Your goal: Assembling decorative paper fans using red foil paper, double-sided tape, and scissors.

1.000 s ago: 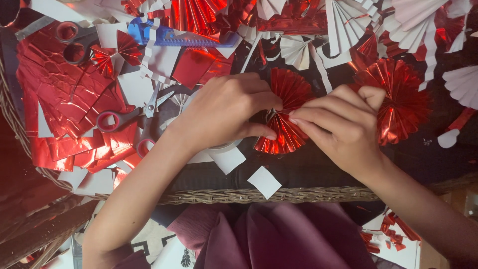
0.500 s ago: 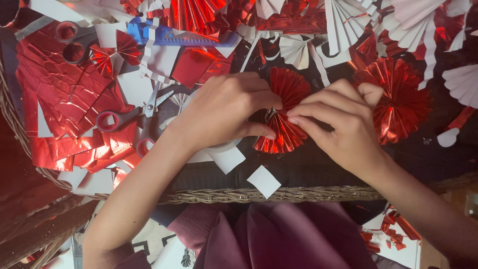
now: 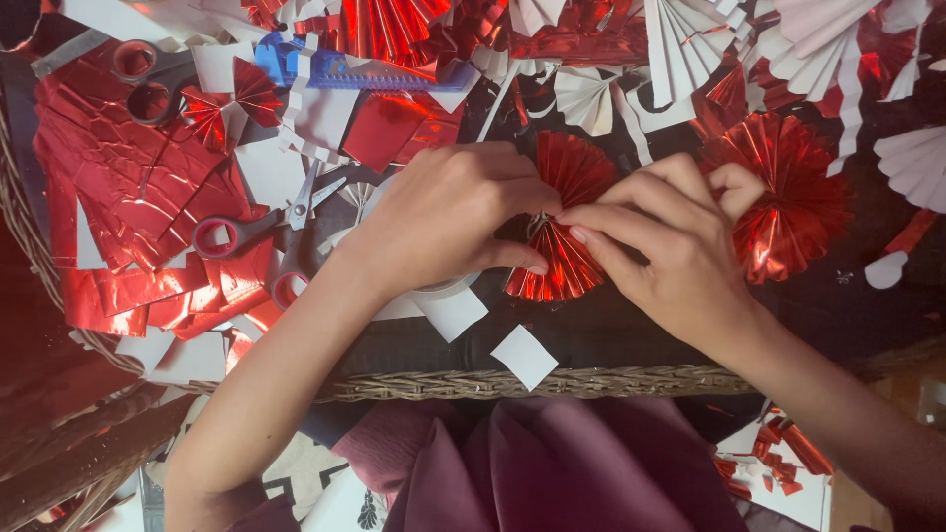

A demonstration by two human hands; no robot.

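Left hand and right hand meet at frame centre, both pinched shut on the waist of a pleated red foil fan, whose halves flare toward 12 and 6 o'clock. Fan lies on dark cloth inside a wicker tray. At 3 o'clock of the right hand, a finished red foil rosette. At 9 o'clock of the left hand, red-handled scissors on crumpled red foil sheets. White paper square at 6 o'clock, near the rim.
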